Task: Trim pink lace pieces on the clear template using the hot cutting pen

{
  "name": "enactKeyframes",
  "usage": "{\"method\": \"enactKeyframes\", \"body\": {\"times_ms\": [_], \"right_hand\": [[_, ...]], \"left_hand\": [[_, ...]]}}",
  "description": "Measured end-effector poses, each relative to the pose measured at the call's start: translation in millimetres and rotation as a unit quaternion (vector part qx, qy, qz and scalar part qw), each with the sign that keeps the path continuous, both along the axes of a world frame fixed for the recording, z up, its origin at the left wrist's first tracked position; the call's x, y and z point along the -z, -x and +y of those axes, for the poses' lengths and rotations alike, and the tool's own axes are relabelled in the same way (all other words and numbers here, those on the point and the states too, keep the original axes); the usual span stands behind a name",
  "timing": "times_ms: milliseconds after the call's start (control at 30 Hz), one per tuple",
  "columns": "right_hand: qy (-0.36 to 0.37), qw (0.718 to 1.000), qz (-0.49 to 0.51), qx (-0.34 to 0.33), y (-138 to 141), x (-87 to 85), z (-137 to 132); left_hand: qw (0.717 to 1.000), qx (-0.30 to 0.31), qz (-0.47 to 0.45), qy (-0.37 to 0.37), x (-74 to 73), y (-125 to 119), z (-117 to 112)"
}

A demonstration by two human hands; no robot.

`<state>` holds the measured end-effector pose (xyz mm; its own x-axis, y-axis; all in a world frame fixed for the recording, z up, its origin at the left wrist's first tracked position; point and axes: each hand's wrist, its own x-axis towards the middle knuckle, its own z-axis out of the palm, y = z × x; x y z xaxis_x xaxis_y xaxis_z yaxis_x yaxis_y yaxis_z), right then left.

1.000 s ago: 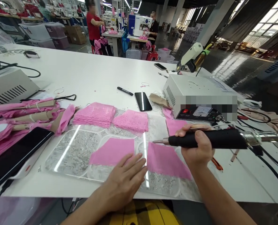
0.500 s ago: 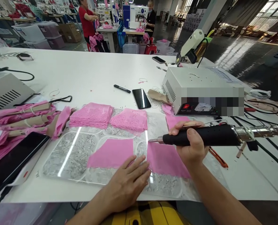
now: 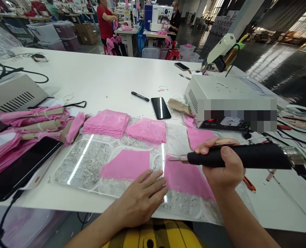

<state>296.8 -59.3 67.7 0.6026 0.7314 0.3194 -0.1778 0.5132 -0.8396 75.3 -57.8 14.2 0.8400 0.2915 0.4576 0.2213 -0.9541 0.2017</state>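
My right hand point(image 3: 223, 165) grips a black-handled hand tool point(image 3: 242, 156) with a thin metal tip pointing left, held just above a pink fabric piece point(image 3: 185, 179). My left hand point(image 3: 142, 199) lies flat with fingers stretched out on a clear acrylic plate point(image 3: 80, 165), its fingertips at the lower edge of another pink fabric piece point(image 3: 127, 165). The tool's tip hovers near the plate's right edge, between the two pieces. A cable runs from the tool's metal rear end to the right.
Two stacks of pink lace point(image 3: 106, 123) lie behind the plate. A white control box point(image 3: 220, 98) stands at the right, a grey box point(image 3: 12, 93) at the left. A phone point(image 3: 160, 107), a marker point(image 3: 139, 96), a tablet point(image 3: 21, 168) and pink bundles point(image 3: 31, 120) lie around. People work at sewing tables behind.
The view shifted slightly; my left hand stays flat on the plate and my right hand keeps the tool near the plate's right edge, lowered a little.
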Motion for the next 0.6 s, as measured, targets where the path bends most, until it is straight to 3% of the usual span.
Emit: {"method": "enactKeyframes", "body": {"times_ms": [300,600], "right_hand": [[0.000,0.999,-0.020,-0.034,4.0,3.6,-2.4],[0.015,0.999,-0.038,-0.025,4.7,3.0,-3.4]], "left_hand": [[1.000,0.003,0.003,0.007,-0.3,-0.1,-2.1],[1.000,0.003,-0.008,0.014,0.0,-0.3,-1.9]]}}
